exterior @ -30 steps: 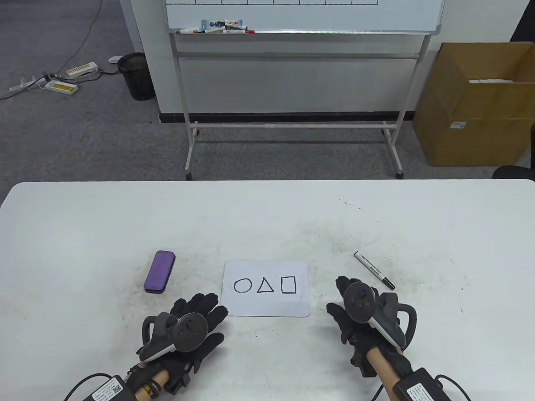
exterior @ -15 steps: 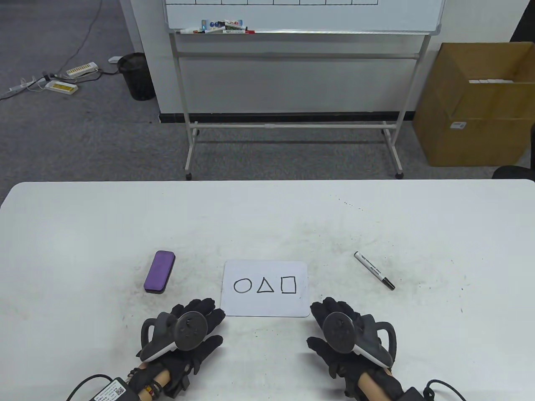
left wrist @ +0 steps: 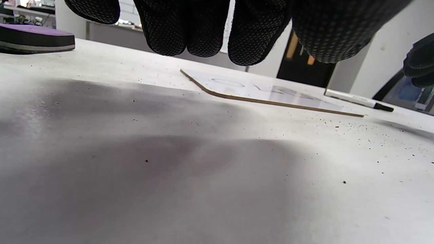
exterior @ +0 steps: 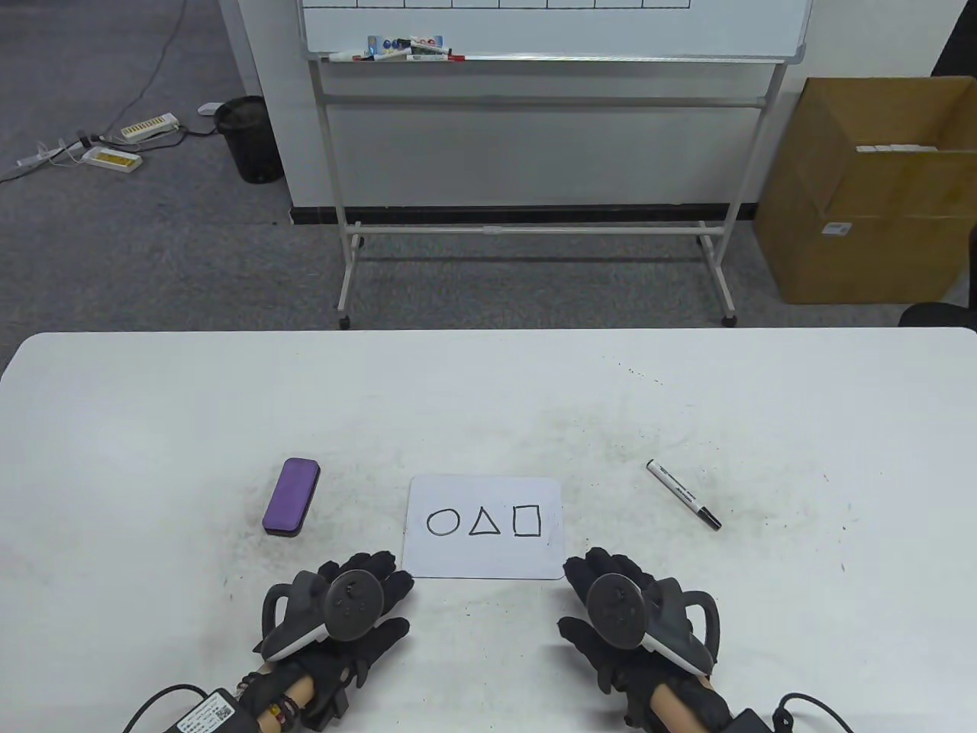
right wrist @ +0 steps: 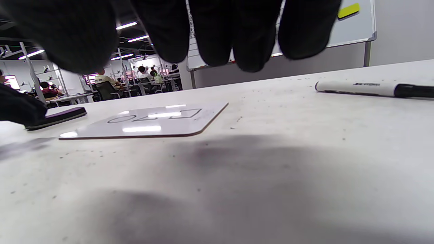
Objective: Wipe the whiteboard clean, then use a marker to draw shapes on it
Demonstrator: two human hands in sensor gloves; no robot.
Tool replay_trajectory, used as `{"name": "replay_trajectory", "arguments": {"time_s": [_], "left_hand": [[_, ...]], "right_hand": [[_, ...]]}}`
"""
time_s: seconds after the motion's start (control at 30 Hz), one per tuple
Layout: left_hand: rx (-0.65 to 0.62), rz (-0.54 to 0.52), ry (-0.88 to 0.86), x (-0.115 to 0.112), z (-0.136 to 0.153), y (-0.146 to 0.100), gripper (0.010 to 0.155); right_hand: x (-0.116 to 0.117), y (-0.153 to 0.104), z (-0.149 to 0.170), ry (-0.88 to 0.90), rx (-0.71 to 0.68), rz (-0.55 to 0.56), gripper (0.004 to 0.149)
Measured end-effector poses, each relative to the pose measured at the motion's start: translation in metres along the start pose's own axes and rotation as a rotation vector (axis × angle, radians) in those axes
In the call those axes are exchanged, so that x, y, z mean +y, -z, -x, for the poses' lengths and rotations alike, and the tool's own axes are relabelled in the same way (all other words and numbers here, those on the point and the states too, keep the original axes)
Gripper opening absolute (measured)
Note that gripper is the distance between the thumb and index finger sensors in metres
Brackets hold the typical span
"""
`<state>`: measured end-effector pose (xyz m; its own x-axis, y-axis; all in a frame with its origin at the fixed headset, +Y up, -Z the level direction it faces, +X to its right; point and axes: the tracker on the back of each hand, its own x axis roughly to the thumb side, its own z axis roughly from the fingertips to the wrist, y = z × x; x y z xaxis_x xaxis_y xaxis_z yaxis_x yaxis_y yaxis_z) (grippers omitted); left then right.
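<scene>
Probably an office or lab, rolling whiteboard (exterior: pixel 549 27), grey carpet (exterior: pixel 114 252), rows of desks (right wrist: pixel 67 98) behind

Bare table (exterior: pixel 488 397) beyond whiteboard (exterior: pixel 486 527) (speckled)

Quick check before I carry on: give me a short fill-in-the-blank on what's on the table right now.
1. The small whiteboard shows a circle, a ____ and a square.
2. The eraser lying left of the board is ____ in colour.
3. The marker lies on the table to the board's ____.
4. The left hand and right hand hold ____.

Missing words: triangle; purple; right; nothing
</scene>
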<state>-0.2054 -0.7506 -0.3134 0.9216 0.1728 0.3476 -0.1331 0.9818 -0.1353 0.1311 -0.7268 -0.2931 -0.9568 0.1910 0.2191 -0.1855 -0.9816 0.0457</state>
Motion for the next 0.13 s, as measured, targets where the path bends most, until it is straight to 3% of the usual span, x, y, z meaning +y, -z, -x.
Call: {"name": "replay_trajectory", "arguments": {"time_s": [0.13], "left_hand": [[-0.001, 0.002, -0.002, 0.0004, 0.0004, 0.0003, 0.067]], "right_hand": [[0.0034, 0.0011, 0.0018, 0.004, 0.006, -0.012, 0.077]]}}
